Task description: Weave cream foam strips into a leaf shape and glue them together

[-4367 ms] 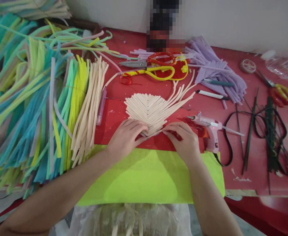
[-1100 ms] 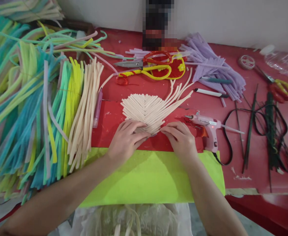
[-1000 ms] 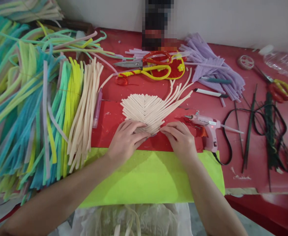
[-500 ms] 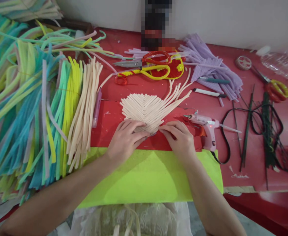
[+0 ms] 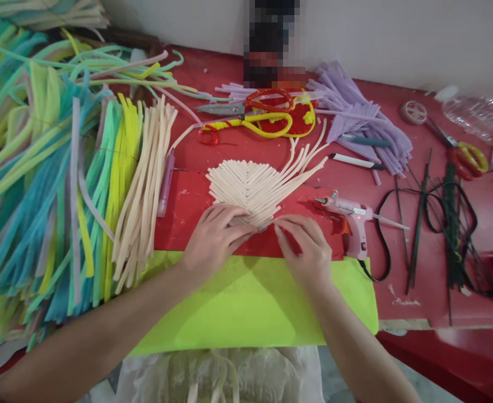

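The cream leaf (image 5: 246, 182), patterned in slanting Vs, lies flat on the red desk (image 5: 225, 151), its loose ends spread to the upper right. Left hand (image 5: 213, 238): thumb and fingers closed on the leaf's lower end. Right hand (image 5: 307, 246): thumb and forefinger tips nearly together at its lower right edge; grip on it cannot be confirmed. Pink glue gun (image 5: 358, 218) to the right; scissors (image 5: 267, 122) beyond the leaf; green cloth (image 5: 246, 308) on the near side.

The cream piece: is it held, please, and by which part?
The left hand holds the cream piece by its lower left part; whether the right hand grips it is unclear.
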A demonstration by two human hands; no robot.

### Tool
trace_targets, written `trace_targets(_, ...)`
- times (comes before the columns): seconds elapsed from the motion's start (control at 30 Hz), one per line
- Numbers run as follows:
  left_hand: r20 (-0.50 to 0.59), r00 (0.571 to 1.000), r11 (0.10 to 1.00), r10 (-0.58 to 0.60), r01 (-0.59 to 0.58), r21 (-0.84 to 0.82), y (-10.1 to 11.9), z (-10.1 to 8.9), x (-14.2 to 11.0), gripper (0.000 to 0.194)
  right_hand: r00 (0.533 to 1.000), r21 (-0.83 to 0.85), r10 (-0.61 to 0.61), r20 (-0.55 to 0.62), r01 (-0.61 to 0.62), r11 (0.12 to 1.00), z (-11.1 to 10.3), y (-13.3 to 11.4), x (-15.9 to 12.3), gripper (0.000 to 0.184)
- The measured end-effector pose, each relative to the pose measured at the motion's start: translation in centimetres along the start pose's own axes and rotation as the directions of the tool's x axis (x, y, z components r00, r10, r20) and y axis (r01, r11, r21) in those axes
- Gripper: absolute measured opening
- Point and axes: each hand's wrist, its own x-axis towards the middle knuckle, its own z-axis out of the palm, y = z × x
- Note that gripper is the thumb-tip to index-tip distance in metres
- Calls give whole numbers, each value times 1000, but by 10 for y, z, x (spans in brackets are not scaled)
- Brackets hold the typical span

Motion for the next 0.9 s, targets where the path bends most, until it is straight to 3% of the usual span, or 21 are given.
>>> trace_targets(0.13, -14, 1000, 1000, -10, 10, -11, 1, 0, 1, 14, 988, -143, -89, 125, 107, 984, -4, -11, -23, 47)
trace_targets(0.23, -24, 1000, 1000, -3, 3, -4, 1, 0, 1, 13, 968, -188, -101, 230, 146, 971, -5, -13, -34, 56)
trace_targets(0.47, -19, 1000, 1000, 10, -10, 21, -1, 0, 0, 12, 947, -246, -69, 313, 151, 957, 0, -12, -34, 56)
trace_targets(0.9, -27, 1000, 1000, 3, -3, 6, 0, 0, 1, 12, 947, -226, -47, 318, 124, 966, 3, -12, -34, 54)
